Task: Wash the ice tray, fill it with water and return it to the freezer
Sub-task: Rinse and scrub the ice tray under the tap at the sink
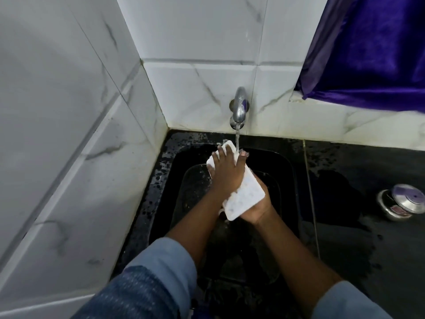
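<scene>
Purple curtain [368,49] — lidded steel pot [401,202]

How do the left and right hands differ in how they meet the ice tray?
The left hand lies on top of the ice tray, fingers spread across its far end by the water stream. The right hand cups its near end from underneath. Both touch the tray over the sink.
</scene>
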### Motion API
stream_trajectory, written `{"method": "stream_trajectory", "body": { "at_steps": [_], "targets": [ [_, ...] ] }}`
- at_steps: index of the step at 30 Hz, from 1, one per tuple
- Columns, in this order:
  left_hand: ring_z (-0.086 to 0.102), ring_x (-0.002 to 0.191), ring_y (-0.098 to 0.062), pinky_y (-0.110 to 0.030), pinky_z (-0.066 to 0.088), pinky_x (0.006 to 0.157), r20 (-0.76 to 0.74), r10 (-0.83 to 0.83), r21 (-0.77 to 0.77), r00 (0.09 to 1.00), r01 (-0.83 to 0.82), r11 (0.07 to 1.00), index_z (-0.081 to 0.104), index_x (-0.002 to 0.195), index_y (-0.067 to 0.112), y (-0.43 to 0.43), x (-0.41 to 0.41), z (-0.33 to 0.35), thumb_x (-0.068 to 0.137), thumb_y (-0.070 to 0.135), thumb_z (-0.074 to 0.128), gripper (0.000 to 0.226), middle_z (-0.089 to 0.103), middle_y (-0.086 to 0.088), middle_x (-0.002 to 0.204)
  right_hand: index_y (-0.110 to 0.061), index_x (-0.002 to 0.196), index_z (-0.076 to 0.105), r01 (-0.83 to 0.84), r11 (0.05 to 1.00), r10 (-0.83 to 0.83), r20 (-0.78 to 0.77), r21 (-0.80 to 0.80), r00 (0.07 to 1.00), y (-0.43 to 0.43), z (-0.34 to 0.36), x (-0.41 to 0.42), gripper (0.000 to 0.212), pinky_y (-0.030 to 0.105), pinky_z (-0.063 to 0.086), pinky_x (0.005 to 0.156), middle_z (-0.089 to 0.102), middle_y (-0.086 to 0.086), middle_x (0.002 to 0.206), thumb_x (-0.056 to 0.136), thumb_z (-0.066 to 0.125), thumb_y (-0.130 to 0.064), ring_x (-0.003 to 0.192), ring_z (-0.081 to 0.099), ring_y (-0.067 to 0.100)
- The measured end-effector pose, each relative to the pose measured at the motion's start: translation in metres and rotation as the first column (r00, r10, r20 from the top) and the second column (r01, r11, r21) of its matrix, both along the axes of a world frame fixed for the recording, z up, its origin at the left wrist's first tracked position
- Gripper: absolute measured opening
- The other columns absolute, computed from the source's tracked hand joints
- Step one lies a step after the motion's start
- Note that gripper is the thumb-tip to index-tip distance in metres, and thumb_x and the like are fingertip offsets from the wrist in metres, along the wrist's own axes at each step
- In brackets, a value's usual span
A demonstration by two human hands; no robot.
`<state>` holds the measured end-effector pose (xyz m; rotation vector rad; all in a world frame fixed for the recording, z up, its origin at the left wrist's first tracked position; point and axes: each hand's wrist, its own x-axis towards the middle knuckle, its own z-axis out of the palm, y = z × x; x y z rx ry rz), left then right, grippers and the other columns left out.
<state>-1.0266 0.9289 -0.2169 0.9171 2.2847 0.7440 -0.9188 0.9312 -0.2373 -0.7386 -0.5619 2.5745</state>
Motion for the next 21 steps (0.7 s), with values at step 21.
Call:
{"method": "stream_trajectory", "body": {
  "at_steps": [21],
  "targets": [
    [0.009,0.161,-0.044,-0.074,0.008,0.121,-0.358,-0.007,-0.058,0.934,-0.015,0.998,0.022,0.169,0.02,0.029,-0.043,-0.009,0.109,0.055,0.021,0.069,0.014,-0.016,0.176,-0.01,0.148,0.056,0.021,0.986,-0.036,-0.088,-0.168,0.995,0.01,-0.022,-0.005,0.046,0.053,0.03,0.124,0.056,0.019,0.149,0.107,0.044,-0.026,0.135,0.054,0.038]
  ]
}}
